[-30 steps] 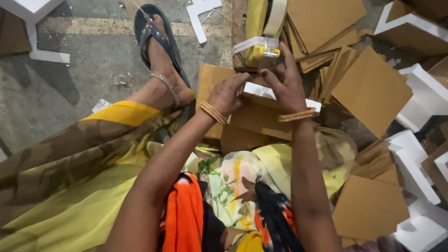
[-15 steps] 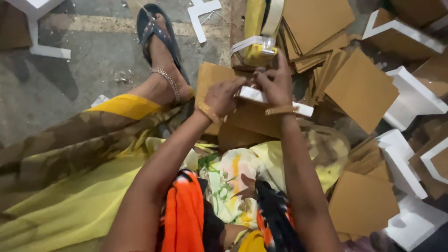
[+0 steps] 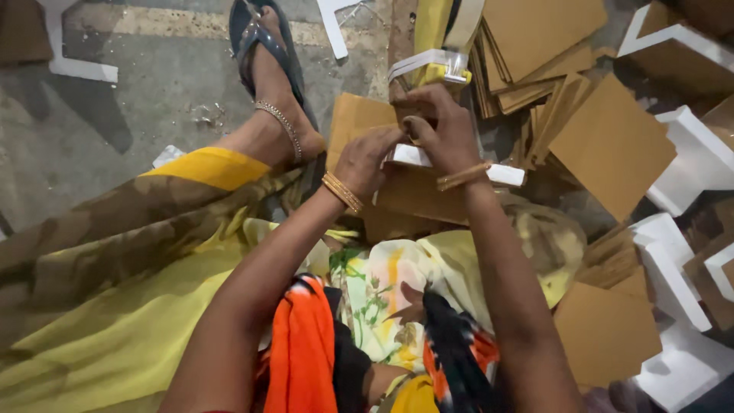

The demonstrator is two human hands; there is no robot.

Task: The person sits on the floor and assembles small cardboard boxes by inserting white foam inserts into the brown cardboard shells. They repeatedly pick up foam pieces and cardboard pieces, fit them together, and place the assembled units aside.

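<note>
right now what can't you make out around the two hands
Head view, the only one:
- What the left hand and right hand pinch: their fingers cover it.
- The white strip: its middle is behind the right wrist.
- The brown cardboard sheet: partly under the hands.
- The tape roll: cut off by the top edge.
- White foam pieces: cut off at the right edge.

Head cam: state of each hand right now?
Left hand: fingers curled on the white foam strip atop the brown cardboard piece.
Right hand: closed, pinching at the same strip; exact grip hidden.
</note>
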